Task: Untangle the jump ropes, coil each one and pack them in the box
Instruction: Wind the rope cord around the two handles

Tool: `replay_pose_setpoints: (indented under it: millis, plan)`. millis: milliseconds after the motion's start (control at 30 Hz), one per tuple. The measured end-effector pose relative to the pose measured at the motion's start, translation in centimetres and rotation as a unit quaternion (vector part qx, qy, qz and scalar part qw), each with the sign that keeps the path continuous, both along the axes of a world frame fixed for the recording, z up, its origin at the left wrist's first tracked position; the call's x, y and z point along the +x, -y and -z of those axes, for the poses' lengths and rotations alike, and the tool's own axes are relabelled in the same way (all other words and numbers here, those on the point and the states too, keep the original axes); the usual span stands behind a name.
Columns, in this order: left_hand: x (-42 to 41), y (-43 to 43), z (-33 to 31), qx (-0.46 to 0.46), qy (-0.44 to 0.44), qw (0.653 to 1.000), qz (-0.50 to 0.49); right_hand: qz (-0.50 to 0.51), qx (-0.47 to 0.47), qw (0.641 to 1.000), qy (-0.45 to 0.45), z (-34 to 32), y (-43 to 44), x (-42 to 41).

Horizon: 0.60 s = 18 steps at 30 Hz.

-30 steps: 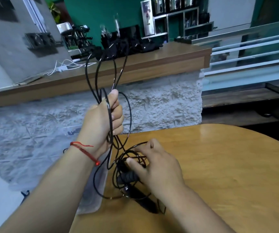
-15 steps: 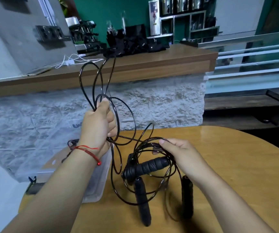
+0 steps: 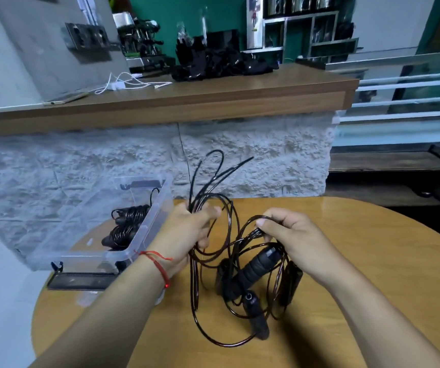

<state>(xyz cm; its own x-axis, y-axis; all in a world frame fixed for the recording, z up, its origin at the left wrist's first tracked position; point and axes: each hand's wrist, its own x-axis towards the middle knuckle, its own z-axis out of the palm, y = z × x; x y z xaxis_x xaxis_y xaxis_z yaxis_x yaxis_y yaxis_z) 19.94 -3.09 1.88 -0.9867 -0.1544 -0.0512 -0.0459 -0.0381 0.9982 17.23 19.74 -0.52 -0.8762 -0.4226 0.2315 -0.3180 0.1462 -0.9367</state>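
A tangle of black jump ropes (image 3: 229, 264) hangs between my hands above the round wooden table (image 3: 359, 288). My left hand (image 3: 187, 232) grips a bundle of rope loops that stick up past my fingers. My right hand (image 3: 290, 235) pinches other loops, and black foam handles (image 3: 256, 272) dangle below it. A clear plastic box (image 3: 86, 229) stands at the table's left edge, with coiled black ropes (image 3: 126, 227) inside.
A dark lid or tray (image 3: 80, 281) lies in front of the box. Behind the table runs a rough white wall topped by a wooden counter (image 3: 213, 99) with cables, a phone and black items. To the right is an open drop to a lower floor.
My left hand has come down from a raised position to table height, bringing its loops with it. My right hand lifted the handles off the table and shifted right. The box now shows fully.
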Motion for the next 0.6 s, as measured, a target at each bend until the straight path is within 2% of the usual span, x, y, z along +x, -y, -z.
replay_pose_setpoints:
  millis: [100,167,233,333,467,600]
  plan:
    - [0.6,-0.2,0.7,0.038,0.007,0.999,0.039,-0.028,0.003,1.000,-0.013,-0.5,0.0,-0.1]
    - [1.0,-0.6,0.8,0.030,0.021,0.996,0.085,-0.046,0.012,0.999,-0.017,-0.7,0.1,-0.2]
    - [1.3,-1.0,1.0,-0.017,0.043,0.991,0.128,-0.046,0.052,0.996,-0.063,-0.9,0.5,-0.6]
    - [1.5,-1.5,1.1,-0.082,0.034,0.986,0.138,-0.056,0.096,0.986,-0.123,-1.4,1.2,-0.8]
    - [1.6,-1.3,0.4,-0.117,0.027,0.983,0.143,-0.006,0.108,0.989,-0.105,-0.9,1.8,-1.1]
    - [1.3,-0.7,0.8,-0.213,0.038,0.971,0.099,0.058,0.060,0.992,-0.099,0.6,1.9,-1.2]
